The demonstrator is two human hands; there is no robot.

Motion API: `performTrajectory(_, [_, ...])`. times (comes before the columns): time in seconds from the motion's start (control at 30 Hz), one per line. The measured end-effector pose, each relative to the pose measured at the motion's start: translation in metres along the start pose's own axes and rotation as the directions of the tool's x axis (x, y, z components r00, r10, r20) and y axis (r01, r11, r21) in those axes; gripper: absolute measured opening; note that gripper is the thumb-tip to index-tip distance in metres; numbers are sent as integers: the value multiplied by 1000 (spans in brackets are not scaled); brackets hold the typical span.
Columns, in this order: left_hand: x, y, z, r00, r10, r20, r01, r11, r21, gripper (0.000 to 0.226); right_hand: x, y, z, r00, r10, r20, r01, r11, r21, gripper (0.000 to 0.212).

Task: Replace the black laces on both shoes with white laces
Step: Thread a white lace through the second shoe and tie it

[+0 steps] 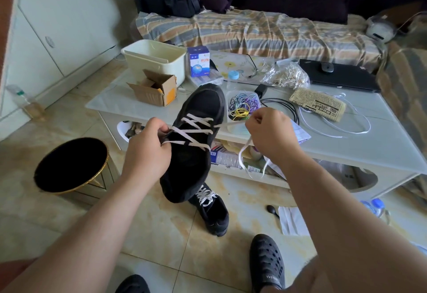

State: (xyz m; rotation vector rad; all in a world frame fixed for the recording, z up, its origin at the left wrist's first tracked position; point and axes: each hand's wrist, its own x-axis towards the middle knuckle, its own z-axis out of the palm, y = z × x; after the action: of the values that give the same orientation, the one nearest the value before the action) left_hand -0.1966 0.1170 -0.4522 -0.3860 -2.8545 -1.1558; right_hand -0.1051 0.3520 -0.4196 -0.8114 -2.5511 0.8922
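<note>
Black suede-like shoe (196, 135) | left hand (147, 147) grips its side | right hand (270, 133) pinches flat white lace (191, 130)

Both forearms reach forward, left grip (147, 140) and right grip (269, 128) curled (pinching).

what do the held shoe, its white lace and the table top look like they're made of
Shoe: looks like soft matte black fabric or suede, with no shine, though the exact material is unclear.
White lace: flat woven tape, probably cotton or polyester; it hangs limp below the right hand.
Table top: smooth, glossy and pale, likely glass or lacquered board, judging by the soft reflections.
</note>
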Motion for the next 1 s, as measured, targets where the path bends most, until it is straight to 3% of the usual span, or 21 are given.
performTrajectory(0.2, [-5, 4, 0, 999, -28, 28, 28, 1000, -11, 29, -4, -10, -3, 997, -20, 79, 17, 999, 31, 20])
performTrajectory(0.27, [-6, 5, 1, 999, -25, 32, 26, 999, -20, 29, -7, -16, -3, 991, -58, 123, 54, 998, 35, 29])
performTrajectory(0.4, [-10, 10, 4, 999, 16, 50, -14, 999, -41, 28, -17, -31, 3, 965, -235, 116, 221, 967, 123, 29])
performTrajectory(0.57, [-16, 21, 8, 990, 137, -19, -138, 986, -90, 22, -23, -40, 15, 860, -511, 15, 504, 853, 137, 30])
performTrajectory(0.7, [-22, 29, 10, 973, 199, -116, -214, 968, -135, 23, -24, -43, 8, 904, -428, 6, 418, 884, 212, 34])
performTrajectory(0.77, [-26, 35, 10, 963, 211, -165, -238, 958, -163, 22, -24, -44, 5, 929, -371, -6, 361, 901, 241, 15])
performTrajectory(0.83, [-28, 42, 8, 969, 177, -174, -213, 952, -218, 21, -25, -47, 2, 944, -328, -23, 320, 900, 297, 5])
performTrajectory(1.0, [-29, 52, 6, 978, 130, -161, -171, 944, -282, 19, -24, -49, -4, 962, -261, -78, 271, 881, 388, 9])
